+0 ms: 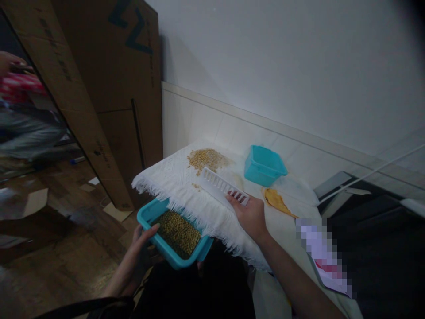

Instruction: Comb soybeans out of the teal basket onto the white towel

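My left hand (pixel 141 241) grips the rim of a teal plastic container (pixel 168 255), thumb over the edge. Inside lies a layer of yellowish beans (pixel 181 230). It sits just under the fringed edge of a white cloth (pixel 166 175), which covers part of its far side. In my right hand (pixel 250 218) is a white slotted plastic strip or tray (pixel 214 189), tilted over the cloth; its full shape is hard to make out. Beyond its far end, a pile of loose beans (pixel 206 158) spreads on the cloth, with a few strays nearer the fringe.
Another teal container (pixel 265 166) stands by the wall. Close to it lies an orange-yellow crumpled piece (pixel 277 201). A tall cardboard box (pixel 122 110) rises at the left. Dark objects (pixel 381 235) fill the right side. A person (pixel 29 115) is at the far left.
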`<action>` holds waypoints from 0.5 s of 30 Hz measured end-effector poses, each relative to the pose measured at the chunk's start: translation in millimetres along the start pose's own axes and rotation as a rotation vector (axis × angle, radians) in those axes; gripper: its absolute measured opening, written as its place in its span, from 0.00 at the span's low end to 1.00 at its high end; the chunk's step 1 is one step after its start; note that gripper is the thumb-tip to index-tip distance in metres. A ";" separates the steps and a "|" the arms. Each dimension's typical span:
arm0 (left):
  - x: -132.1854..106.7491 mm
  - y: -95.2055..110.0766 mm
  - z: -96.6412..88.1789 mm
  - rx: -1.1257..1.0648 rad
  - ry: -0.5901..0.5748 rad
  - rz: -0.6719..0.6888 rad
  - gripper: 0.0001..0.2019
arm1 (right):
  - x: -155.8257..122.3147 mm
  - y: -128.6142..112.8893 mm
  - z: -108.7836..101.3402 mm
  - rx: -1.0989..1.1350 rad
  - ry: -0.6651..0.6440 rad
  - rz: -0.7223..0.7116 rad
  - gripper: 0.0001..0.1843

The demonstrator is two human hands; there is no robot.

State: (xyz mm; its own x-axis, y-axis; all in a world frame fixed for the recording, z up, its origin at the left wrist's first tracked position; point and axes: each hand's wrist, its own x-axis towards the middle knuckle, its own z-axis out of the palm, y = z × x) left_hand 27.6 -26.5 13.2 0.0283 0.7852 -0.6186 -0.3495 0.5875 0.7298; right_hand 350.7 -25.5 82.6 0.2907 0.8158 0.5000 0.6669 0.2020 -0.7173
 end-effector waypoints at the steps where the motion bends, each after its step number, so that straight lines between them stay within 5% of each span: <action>1: -0.4 0.5 -0.3 -0.001 0.003 -0.001 0.43 | -0.1 0.8 0.9 -0.011 -0.011 -0.001 0.18; 15: 5.7 0.5 -2.4 -0.050 0.018 -0.035 0.50 | 2.0 -2.7 4.0 0.006 -0.060 0.018 0.15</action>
State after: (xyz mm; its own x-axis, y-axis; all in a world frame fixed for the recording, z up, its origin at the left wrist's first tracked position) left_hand 25.4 -22.1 9.3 0.0245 0.7606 -0.6487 -0.3949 0.6035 0.6927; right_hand 346.8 -22.2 83.6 0.2609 0.8501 0.4574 0.6578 0.1902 -0.7287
